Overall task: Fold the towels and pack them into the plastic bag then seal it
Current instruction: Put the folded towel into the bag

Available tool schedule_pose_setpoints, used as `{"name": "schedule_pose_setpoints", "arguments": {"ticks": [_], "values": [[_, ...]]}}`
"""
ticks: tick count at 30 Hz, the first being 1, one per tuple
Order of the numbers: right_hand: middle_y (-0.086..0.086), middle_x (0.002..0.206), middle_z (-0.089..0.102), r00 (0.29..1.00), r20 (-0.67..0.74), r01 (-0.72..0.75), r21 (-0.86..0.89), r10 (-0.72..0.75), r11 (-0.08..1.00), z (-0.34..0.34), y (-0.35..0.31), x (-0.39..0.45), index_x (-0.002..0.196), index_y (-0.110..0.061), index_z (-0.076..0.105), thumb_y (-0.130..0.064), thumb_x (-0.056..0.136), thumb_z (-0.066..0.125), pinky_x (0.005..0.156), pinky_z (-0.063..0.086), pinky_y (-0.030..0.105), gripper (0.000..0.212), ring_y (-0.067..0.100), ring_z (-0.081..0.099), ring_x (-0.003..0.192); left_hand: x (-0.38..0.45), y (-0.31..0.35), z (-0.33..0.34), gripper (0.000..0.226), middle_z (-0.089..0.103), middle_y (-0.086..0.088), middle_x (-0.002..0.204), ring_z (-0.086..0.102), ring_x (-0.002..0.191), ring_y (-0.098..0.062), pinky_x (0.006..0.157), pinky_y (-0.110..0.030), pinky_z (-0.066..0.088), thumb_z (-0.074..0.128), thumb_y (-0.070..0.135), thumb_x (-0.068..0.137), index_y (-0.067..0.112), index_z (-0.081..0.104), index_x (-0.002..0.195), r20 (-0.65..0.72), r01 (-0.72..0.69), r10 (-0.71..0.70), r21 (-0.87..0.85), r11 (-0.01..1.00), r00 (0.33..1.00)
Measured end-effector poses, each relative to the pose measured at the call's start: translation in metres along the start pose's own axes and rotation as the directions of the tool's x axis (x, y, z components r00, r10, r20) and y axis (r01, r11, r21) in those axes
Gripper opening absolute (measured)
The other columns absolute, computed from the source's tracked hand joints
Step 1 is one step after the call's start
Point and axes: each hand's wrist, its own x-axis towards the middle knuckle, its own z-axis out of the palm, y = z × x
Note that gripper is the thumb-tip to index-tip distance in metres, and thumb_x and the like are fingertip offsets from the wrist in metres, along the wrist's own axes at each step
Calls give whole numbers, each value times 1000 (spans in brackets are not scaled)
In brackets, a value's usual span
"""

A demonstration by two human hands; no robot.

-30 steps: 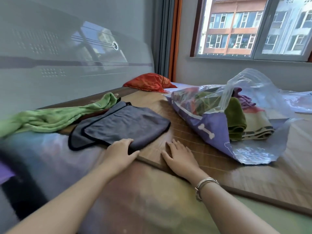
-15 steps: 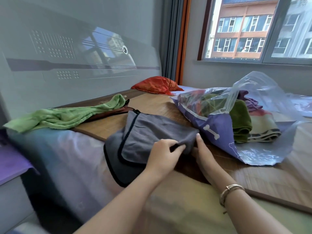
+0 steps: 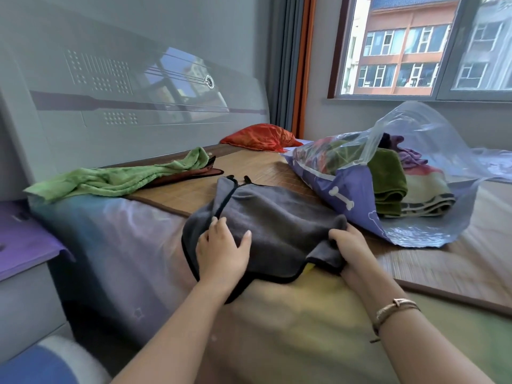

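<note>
grey towel [image 3: 277, 217] on bed edge, left hand [image 3: 221, 250] pressing flat, right hand [image 3: 350, 249] gripping corner

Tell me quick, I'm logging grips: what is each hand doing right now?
Left hand: open, fingers flat on the grey towel.
Right hand: closed on the grey towel's right edge.

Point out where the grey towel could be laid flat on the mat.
Bare mat lies between the green towel and the plastic bag, behind the grey towel. A smaller strip sits before the bag. The bag's side is crowded.
</note>
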Motion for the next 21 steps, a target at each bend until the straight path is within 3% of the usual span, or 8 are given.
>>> {"name": "schedule_pose_setpoints", "arguments": {"ticks": [2, 4, 7, 10, 13, 16, 19, 21], "values": [[12, 102, 56, 999, 8, -42, -5, 42, 999, 5, -4, 2, 101, -8, 55, 0, 96, 40, 87, 39, 31, 18, 23, 56, 98, 3, -4, 3, 69, 36, -9, 152, 26, 139, -35, 113, -44, 27, 51, 48, 94, 13, 29, 149, 3, 41, -41, -76, 996, 999], [14, 94, 57, 988, 79, -134, 17, 132, 991, 6, -10, 0, 85, -10, 58, -19, 97, 46, 86, 41, 32, 20, 30, 57, 109, 6, -3, 6, 67, 40, -8, 149, 26, 138, -36, 110, -44, 28, 49, 50, 93, 14, 32, 148, -19, 67, -71, -158, 985, 997], [17, 97, 71, 973, 196, -75, -229, 121, 971, -3, -17, -3, 83, -10, 73, -58, 80, 65, 85, 51, 36, 49, 30, 67, 91, 10, -5, 13, 62, 39, 1, 151, 27, 134, -33, 109, -41, 26, 40, 57, 94, 22, 39, 145, 1, 52, -52, -124, 991, 999], [11, 102, 71, 982, 182, 25, -402, 53, 915, -19, -17, -6, 108, -10, 63, -37, 79, 75, 89, 54, 38, 42, 22, 68, 92, 15, -9, 15, 60, 28, 9, 157, 24, 137, -30, 115, -42, 18, 28, 63, 94, 31, 44, 141, 27, 38, -39, 8, 999, 999], [10, 101, 66, 984, 170, 14, -317, 43, 948, -35, -21, -13, 116, -8, 55, -9, 88, 62, 70, 54, 28, 30, 20, 65, 86, 9, -1, 12, 53, 25, 8, 158, 10, 143, -31, 117, -47, 1, 30, 66, 93, 38, 56, 129, -29, 22, -20, 73, 997, 999], [14, 97, 70, 957, 286, 19, -222, 46, 975, -49, -29, -31, 111, -6, 61, 1, 88, 58, 66, 56, 26, 25, 20, 67, 80, -3, 13, 10, 49, 38, 10, 146, 19, 133, -27, 112, -44, 10, 40, 67, 89, 31, 68, 107, -24, -45, 44, -20, 999, 999], [12, 94, 72, 933, 358, -4, -114, 45, 993, -62, -38, -51, 101, -9, 67, -11, 91, 60, 67, 57, 22, 12, 16, 70, 77, -12, 27, 10, 48, 47, 5, 132, 28, 122, -29, 103, -41, 22, 51, 67, 85, 27, 65, 107, 83, -14, 18, -46, 999, 996], [13, 100, 73, 930, 357, -82, -22, 85, 996, -70, -40, -58, 101, -10, 71, -36, 93, 56, 74, 57, 26, 31, 16, 71, 84, -12, 30, 13, 44, 52, -2, 117, 32, 124, -35, 104, -42, 27, 57, 63, 84, 25, 64, 106, 148, 37, -21, -102, 994, 989]]}}
